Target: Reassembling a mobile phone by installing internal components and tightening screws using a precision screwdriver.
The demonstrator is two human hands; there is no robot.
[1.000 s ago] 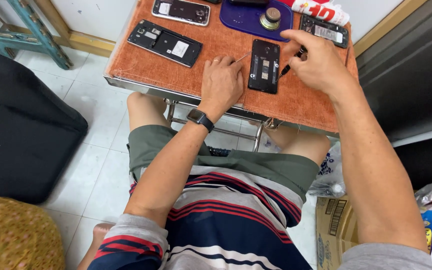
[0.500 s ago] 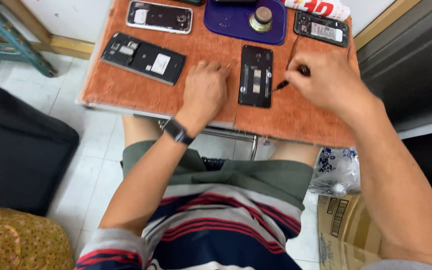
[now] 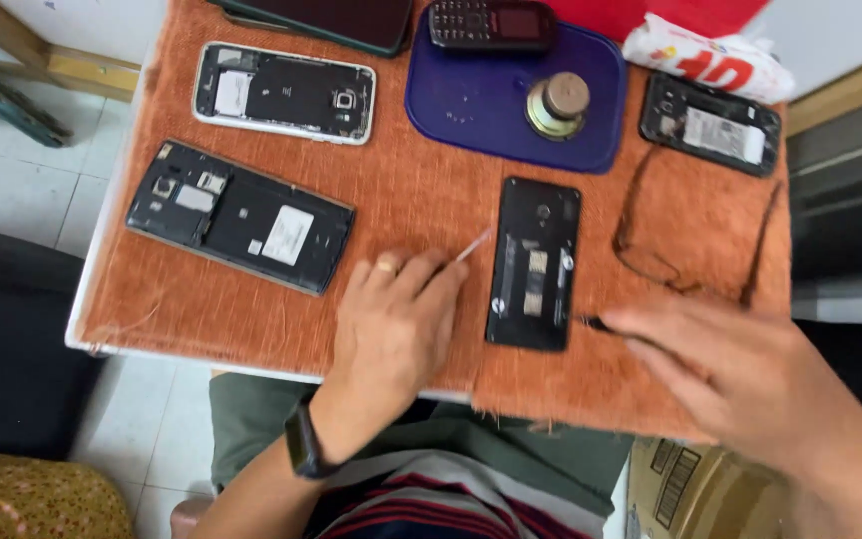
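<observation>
- A person sits at a small surface covered with an orange-brown cloth, seen from above, with several opened mobile phones spread across it.
- The left hand rests palm down on the cloth just left of a black phone. Its fingers lie flat and loose around a thin pale stick-like tool, whose tip points up and to the right toward the phone; how firmly it is gripped cannot be told.
- The black phone lies lengthwise near the front edge, back cover off, inner parts facing up, probably so they can be reached.
- The right hand is blurred, to the right of that phone. It seems to pinch a slim dark tool whose tip meets the phone's lower right edge.
- A dark blue tray sits at the back. It holds a small round metal weight-like object and part of a dark keypad phone.
- Two more opened phones lie to the left, apart from the hands, and another at the right.
- A pair of glasses lies folded open just right of the black phone.
</observation>
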